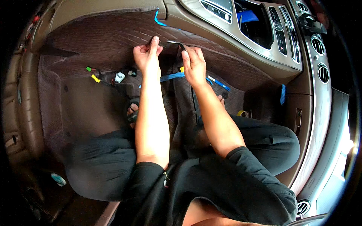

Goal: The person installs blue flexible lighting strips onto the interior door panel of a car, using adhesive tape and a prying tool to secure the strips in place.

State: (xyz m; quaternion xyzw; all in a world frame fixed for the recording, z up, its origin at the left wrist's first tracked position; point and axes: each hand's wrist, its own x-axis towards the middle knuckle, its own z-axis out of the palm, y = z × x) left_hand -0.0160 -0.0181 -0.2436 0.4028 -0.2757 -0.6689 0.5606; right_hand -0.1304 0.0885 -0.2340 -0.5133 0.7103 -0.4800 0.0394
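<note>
Both my hands are raised in front of me, above the brown quilted floor lining of a car. My left hand [148, 56] is closed in a pinch, thumb pointing up. A small dark piece shows at its fingertips, too little of it to name. Closed around a slim tool [182, 46] with a dark handle and a thin silvery end is my right hand [194, 64]. The silvery end points left toward my left fingertips. Beneath the hands lies a blue strip [172, 77], partly hidden by my left forearm.
Left on the floor are green [88, 69], yellow [95, 78] and white [119, 77] connectors with wires. A blue pen-like tool [219, 83] lies at right. Blue tape [157, 19] marks the lining's far edge. The centre console [264, 56] borders the right side, with a blue object [247, 16] inside.
</note>
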